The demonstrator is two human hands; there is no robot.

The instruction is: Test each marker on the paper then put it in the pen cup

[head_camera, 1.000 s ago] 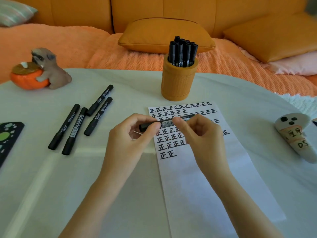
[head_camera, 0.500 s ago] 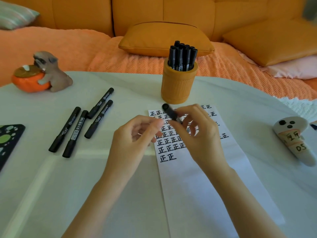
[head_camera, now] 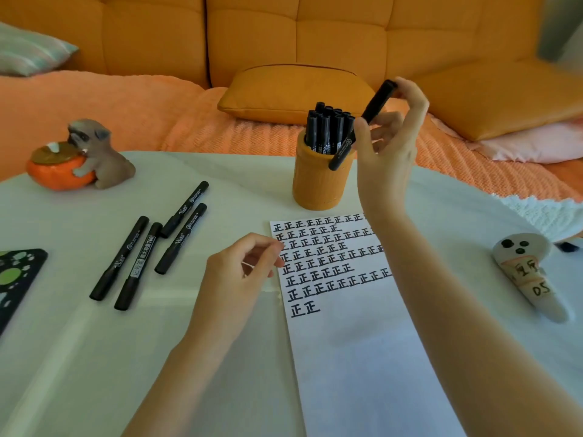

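head | R hand [head_camera: 389,146] fingers pinch marker [head_camera: 375,104], tilted at pen cup [head_camera: 315,184] | L hand [head_camera: 239,275] fingers loosely curled, empty

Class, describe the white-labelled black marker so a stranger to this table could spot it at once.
Look at the white-clothed table, left of the white paper sheet covered in black characters. There lie four loose black markers; the white-labelled black marker is second from the left. Only it carries a white printed band.
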